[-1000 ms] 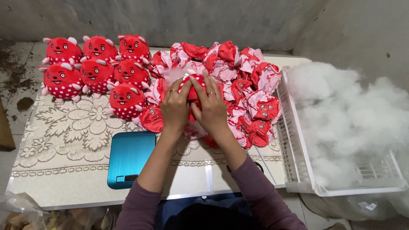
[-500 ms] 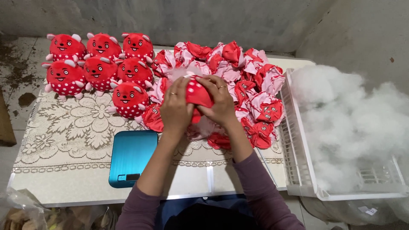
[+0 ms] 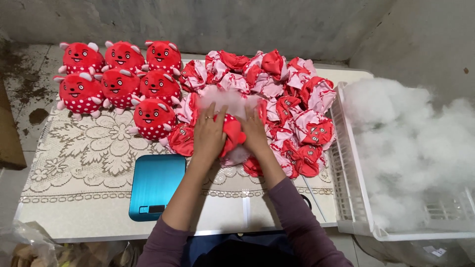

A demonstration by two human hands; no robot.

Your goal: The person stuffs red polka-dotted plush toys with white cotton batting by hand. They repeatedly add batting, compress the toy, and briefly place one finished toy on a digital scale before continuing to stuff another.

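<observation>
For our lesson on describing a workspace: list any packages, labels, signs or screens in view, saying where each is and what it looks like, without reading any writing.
Scale display: small dark rectangular screen on the near edge of the teal flat scale, left of the person's arms.
Label: small pale tag at the bottom right corner, below the white crate of stuffing.
Plastic bag: clear, crumpled, bottom left corner.
No signs.

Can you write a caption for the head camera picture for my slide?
Two hands, left and right, press white stuffing into a red toy skin beside finished red plush toys.
</observation>
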